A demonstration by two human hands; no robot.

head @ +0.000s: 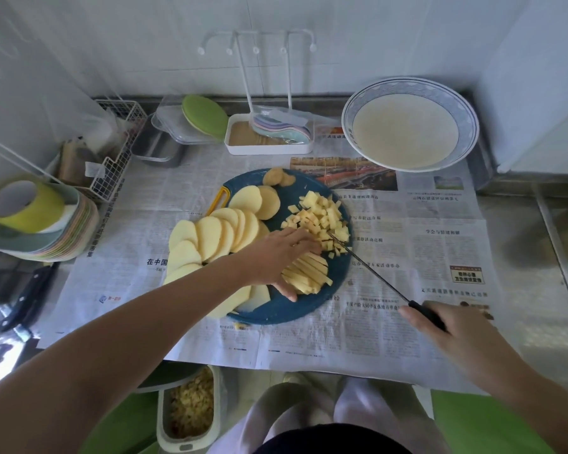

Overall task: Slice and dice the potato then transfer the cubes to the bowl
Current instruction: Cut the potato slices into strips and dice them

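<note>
Head view: two bare arms reach over a round blue cutting board that lies on newspaper.
Left hand: lies palm down on the board, fingers fairly straight and spread.
Potato strips: a fanned bundle on the near right part of the board. The fingers touch its far end and the thumb rests on the board at its near left corner.
Right hand: off the board to the right, curled round the black handle of the knife.
Blade: thin, running up and left from the handle. Its tip lies just beside the left fingertips, between the strips and the cubes.
Potato cubes: heaped on the far right of the board, touching the knife tip.
Potato slices: overlapping rounds across the left half of the board, partly under the left wrist.
Bowl: blue-rimmed, at the far right of the counter, well apart from the board.
</note>
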